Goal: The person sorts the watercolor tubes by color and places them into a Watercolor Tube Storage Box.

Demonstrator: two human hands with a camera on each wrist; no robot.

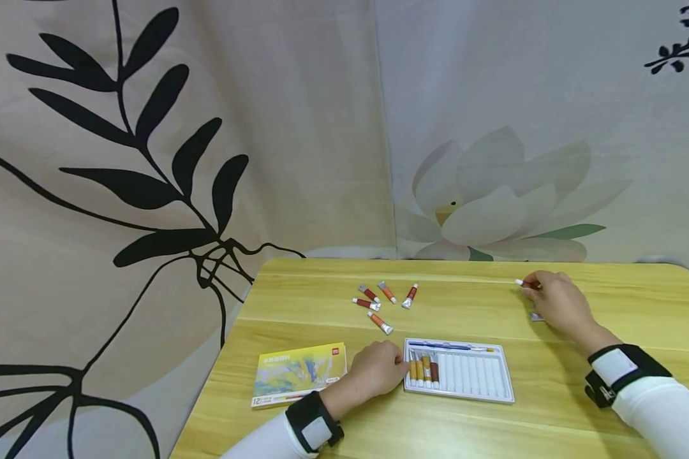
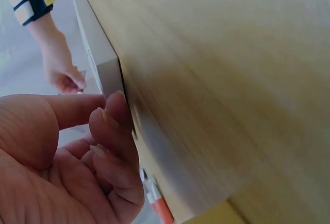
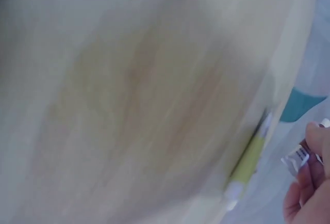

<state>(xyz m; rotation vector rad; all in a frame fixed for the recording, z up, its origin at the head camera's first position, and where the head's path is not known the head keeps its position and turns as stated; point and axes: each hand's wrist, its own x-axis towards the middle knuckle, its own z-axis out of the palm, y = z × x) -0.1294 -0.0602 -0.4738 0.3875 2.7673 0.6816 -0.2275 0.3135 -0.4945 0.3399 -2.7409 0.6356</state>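
My left hand is at the left edge of a white plastic paint tray, its thumb and fingers pinching the tray's corner. Several yellow-brown and dark brown paint tubes stand side by side in the tray's left slots. At the far right of the table, my right hand pinches a small paint tube with a white cap; its silvery crimped end sticks out between the fingers. Below that hand lies a yellow-green tube, mostly hidden by it in the head view.
Several red and orange paint tubes lie loose behind the tray. A blue-handled paintbrush rests in the tray's back groove. The yellow paint box lies left of my left hand. A printed curtain hangs behind the wooden table.
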